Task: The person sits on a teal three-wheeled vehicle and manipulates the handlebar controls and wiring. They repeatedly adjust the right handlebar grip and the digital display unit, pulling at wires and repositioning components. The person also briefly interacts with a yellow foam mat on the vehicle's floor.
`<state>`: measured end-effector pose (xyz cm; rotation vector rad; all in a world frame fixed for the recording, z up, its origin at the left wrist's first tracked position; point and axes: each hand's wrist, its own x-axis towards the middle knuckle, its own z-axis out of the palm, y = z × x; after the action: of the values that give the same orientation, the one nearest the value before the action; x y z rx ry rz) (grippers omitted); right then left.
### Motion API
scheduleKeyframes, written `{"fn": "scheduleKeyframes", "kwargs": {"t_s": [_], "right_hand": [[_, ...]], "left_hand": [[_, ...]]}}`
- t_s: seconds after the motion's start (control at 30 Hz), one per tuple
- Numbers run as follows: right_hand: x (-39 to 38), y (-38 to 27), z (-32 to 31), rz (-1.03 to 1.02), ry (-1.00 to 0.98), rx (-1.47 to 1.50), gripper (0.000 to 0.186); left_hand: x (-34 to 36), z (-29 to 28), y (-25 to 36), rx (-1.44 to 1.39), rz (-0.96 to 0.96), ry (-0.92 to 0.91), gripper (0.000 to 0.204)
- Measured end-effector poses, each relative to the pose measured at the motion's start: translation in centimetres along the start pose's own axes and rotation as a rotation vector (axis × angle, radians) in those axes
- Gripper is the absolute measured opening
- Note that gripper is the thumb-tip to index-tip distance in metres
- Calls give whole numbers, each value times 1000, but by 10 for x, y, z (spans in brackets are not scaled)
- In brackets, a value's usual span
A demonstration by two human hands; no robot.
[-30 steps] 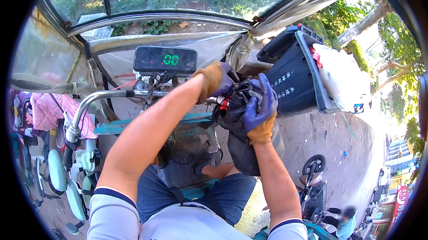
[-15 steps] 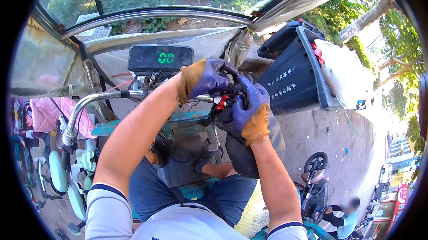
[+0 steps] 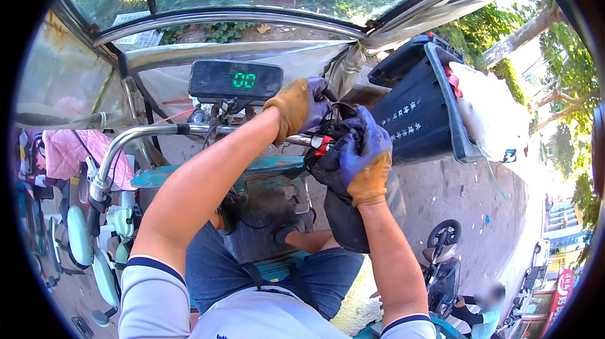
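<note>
My left hand (image 3: 306, 107), in a purple and tan work glove, is closed with its fingers curled over the upper edge of a black cloth cover (image 3: 345, 220). The cover hangs in folds around the right end of the metal handlebar (image 3: 146, 132). Gloved the same way, my right hand (image 3: 367, 159) pinches the cover's right side between thumb and fingers. Between the two hands a red switch-like piece (image 3: 324, 146) shows among dark wires and fabric. The grip itself is hidden by the cover and the gloves.
Above the handlebar sits a black display (image 3: 236, 79) with green digits. A dark wheeled bin (image 3: 416, 115) holding a white bag (image 3: 495, 112) stands to the right. A framed windshield (image 3: 252, 17) spans the front. Parked scooters (image 3: 79, 238) line the left; a person (image 3: 488, 310) is at lower right.
The view has shifted slightly, so the surroundings sit a little further right. My left hand has turned and its fingers bend downward more. My right hand keeps hold of the cover.
</note>
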<state>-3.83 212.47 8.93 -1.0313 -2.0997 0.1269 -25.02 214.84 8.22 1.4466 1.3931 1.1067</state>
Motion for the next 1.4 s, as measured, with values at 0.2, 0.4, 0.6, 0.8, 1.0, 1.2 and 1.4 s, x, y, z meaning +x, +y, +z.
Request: {"fn": "scheduleKeyframes", "kwargs": {"t_s": [0.2, 0.4, 0.6, 0.8, 1.0, 1.2, 1.4], "right_hand": [[0, -4, -2, 19, -46, 46, 58], [-1, 2, 1, -30, -10, 8, 56], [-3, 6, 1, -67, 8, -34, 58], [0, 1, 0, -48, -18, -31, 58], [-1, 2, -1, -13, -19, -33, 62], [-6, 7, 2, 35, -52, -8, 66], [-10, 8, 3, 88, 17, -1, 61]], "left_hand": [[9, -49, 2, -294, 40, -56, 23], [-4, -28, -21, 257, 70, -381, 40], [15, -14, -5, 476, -3, -595, 40], [57, 7, -62, 693, 86, -605, 37], [54, 4, -39, 523, 63, -589, 34], [48, -35, -18, -62, -131, -599, 31], [33, -36, 9, 519, 93, -730, 43]]}}
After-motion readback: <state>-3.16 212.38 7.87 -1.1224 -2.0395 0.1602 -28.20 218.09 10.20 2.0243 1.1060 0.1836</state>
